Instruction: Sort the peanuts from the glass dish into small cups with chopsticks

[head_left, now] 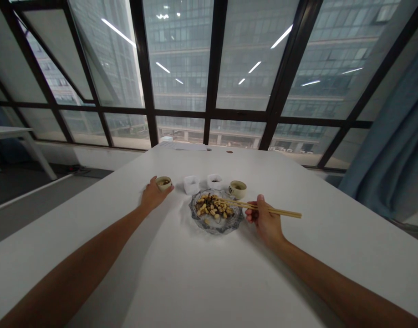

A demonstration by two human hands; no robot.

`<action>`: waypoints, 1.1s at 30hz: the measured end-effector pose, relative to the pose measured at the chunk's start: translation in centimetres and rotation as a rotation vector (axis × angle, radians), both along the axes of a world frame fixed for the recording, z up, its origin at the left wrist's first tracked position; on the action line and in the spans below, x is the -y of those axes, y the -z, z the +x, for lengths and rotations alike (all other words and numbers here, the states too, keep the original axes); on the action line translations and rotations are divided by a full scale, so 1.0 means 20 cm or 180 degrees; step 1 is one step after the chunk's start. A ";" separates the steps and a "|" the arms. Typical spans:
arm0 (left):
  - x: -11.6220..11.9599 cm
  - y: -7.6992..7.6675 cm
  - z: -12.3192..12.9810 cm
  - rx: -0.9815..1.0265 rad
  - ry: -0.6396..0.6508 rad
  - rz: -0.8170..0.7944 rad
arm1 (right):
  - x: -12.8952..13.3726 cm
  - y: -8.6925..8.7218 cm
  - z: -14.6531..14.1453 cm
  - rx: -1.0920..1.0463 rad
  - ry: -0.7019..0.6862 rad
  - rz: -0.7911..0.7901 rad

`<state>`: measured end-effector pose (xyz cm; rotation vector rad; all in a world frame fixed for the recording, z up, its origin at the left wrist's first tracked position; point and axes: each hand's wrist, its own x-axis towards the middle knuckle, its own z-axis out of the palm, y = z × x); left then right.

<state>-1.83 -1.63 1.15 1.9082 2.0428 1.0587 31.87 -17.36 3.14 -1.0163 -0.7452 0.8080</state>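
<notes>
My left hand (154,193) is wrapped round a small pale cup (164,187) at the left, with something dark inside it. In my right hand (265,221) is a pair of wooden chopsticks (279,211), pointing left over a clear glass plate (217,230). Their tips reach into a heap of peanuts (209,207) mixed with dark bits on that plate. Behind the plate stand two small white dishes, a left dish (191,187) and a right dish (215,186) with something dark in it. A second pale cup (239,193) with dark markings sits at the plate's back right.
A white table (195,282) spans the view beneath everything. Papers (185,146) lie at its far edge, near a small brown round spot (229,151). Large windows stand beyond, a blue curtain (389,150) hangs at right, and another white table (11,132) is at left.
</notes>
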 end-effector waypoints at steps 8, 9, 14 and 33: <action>0.02 -0.03 0.01 -0.0038 -0.0032 -0.0125 | 0.05 0.02 0.00 0.1239 -0.0017 0.0528; 0.02 -0.03 0.00 -0.0036 -0.0033 -0.0112 | 0.06 0.03 0.02 0.1520 -0.0023 0.0666; 0.00 -0.01 -0.01 -0.0026 -0.0013 -0.0001 | 0.08 0.02 0.08 0.3621 -0.0247 0.2032; 0.04 0.00 -0.02 0.0401 0.0106 0.0044 | 0.02 0.04 0.01 0.1141 -0.0210 0.0307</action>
